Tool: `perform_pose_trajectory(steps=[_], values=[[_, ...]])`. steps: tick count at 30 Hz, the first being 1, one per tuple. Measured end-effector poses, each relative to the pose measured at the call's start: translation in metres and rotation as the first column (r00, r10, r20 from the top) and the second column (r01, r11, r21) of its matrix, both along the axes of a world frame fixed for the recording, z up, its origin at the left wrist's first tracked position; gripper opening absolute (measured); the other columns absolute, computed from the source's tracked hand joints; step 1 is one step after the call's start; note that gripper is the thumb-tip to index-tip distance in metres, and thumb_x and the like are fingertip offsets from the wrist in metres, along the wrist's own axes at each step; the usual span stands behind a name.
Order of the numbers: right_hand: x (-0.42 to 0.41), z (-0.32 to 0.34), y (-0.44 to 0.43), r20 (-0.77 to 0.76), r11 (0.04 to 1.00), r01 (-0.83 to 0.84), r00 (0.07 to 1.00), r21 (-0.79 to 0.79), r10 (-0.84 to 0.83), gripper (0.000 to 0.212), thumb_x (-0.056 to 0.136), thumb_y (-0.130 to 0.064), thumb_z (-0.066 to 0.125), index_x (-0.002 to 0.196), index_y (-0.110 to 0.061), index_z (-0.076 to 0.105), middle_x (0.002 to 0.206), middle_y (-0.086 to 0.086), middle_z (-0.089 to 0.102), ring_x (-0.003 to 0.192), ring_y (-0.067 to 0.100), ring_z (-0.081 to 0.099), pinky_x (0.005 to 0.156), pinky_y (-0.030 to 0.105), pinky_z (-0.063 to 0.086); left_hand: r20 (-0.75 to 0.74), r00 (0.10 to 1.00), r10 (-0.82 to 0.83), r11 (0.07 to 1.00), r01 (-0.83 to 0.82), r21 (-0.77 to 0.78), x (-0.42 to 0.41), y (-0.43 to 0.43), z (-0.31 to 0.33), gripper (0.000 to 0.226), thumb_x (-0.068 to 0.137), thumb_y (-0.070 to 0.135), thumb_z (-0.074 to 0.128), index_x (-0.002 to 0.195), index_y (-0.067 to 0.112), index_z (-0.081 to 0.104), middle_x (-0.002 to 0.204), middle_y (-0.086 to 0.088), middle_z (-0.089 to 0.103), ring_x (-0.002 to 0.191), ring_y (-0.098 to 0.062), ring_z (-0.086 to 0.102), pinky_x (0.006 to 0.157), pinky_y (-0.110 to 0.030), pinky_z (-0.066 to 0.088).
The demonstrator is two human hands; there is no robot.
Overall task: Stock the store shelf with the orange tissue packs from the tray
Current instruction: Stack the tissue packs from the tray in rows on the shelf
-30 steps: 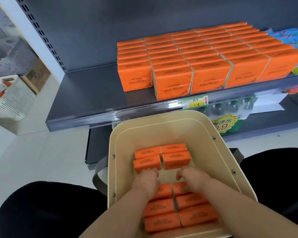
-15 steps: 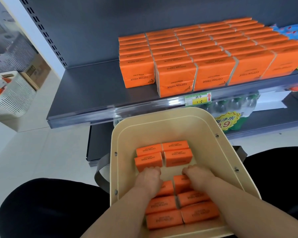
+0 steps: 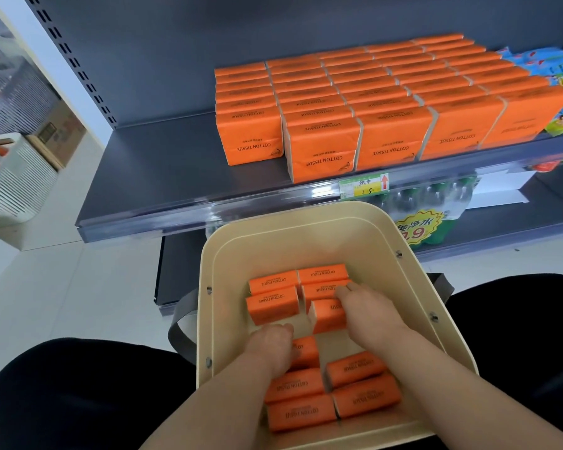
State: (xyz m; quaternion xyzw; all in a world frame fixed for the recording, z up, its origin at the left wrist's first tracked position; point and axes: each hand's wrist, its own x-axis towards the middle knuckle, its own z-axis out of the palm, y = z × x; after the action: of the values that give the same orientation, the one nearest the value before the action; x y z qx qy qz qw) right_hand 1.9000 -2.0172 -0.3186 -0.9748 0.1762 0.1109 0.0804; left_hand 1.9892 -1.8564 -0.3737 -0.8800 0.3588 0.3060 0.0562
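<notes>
Orange tissue packs (image 3: 272, 303) lie in the cream tray (image 3: 306, 241); others stand rowed on the grey shelf (image 3: 163, 170).

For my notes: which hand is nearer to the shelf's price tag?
Right. The right hand is below the price tag; the left hand, further back and leftward.

Pale glossy floor (image 3: 72, 293), white slatted crate (image 3: 17, 183)
</notes>
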Motion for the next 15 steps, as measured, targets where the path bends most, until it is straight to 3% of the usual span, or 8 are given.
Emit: perform_pose_trajectory(steps=[2, 4, 7, 10, 15], values=[[-0.001, 0.000, 0.000, -0.042, 0.999, 0.026, 0.999, 0.040, -0.024, 0.038, 0.085, -0.001, 0.043, 0.120, -0.017, 0.047, 0.121, 0.004, 0.052, 0.114, 0.026, 0.050, 0.089, 0.035, 0.044, -0.012, 0.999, -0.031, 0.999, 0.031, 0.016, -0.001, -0.001, 0.000, 0.039, 0.091, 0.037, 0.054, 0.122, 0.014, 0.050, 0.123, -0.010, 0.057, 0.114, -0.028, 0.053, 0.096, -0.040, 0.046], [-0.001, -0.001, -0.001, -0.073, 0.998, 0.036, 0.997, 0.053, -0.032, 0.040, 0.085, -0.003, 0.045, 0.122, -0.018, 0.046, 0.120, 0.004, 0.053, 0.114, 0.027, 0.051, 0.088, 0.035, 0.046, 0.012, 0.998, -0.066, 0.997, 0.065, 0.048, -0.003, -0.001, -0.001, 0.031, 0.093, 0.022, 0.050, 0.122, 0.013, 0.048, 0.125, -0.011, 0.056, 0.115, -0.029, 0.052, 0.096, -0.040, 0.045], [-0.001, -0.001, -0.001, -0.064, 0.998, 0.031, 0.998, 0.053, -0.027, 0.039, 0.086, -0.004, 0.044, 0.122, -0.019, 0.045, 0.118, 0.005, 0.053, 0.113, 0.028, 0.050, 0.086, 0.035, 0.046, 0.041, 0.996, -0.085, 0.993, 0.081, 0.087, -0.002, 0.001, -0.002, 0.036, 0.091, 0.005, 0.045, 0.126, 0.011, 0.046, 0.128, -0.012, 0.054, 0.119, -0.030, 0.051, 0.100, -0.040, 0.044], [0.000, 0.000, 0.000, -0.067, 0.998, 0.026, 0.997, 0.053, -0.023, 0.039, 0.087, -0.005, 0.043, 0.123, -0.020, 0.046, 0.118, 0.004, 0.053, 0.113, 0.028, 0.049, 0.087, 0.034, 0.046, 0.081, 0.993, -0.081, 0.994, 0.075, 0.078, 0.000, 0.000, 0.003, 0.036, 0.091, 0.005, 0.047, 0.127, 0.011, 0.047, 0.129, -0.012, 0.054, 0.120, -0.029, 0.052, 0.100, -0.038, 0.044], [-0.001, 0.011, -0.002, -0.013, 1.000, 0.009, 1.000, -0.022, -0.009, 0.041, 0.087, -0.006, 0.045, 0.126, -0.021, 0.046, 0.124, 0.001, 0.051, 0.117, 0.024, 0.048, 0.090, 0.034, 0.043, 0.150, 0.987, 0.063, 0.997, -0.056, -0.050, 0.002, -0.005, 0.026, 0.039, 0.088, 0.018, 0.053, 0.126, 0.013, 0.045, 0.127, -0.010, 0.054, 0.117, -0.027, 0.051, 0.098, -0.036, 0.044]])
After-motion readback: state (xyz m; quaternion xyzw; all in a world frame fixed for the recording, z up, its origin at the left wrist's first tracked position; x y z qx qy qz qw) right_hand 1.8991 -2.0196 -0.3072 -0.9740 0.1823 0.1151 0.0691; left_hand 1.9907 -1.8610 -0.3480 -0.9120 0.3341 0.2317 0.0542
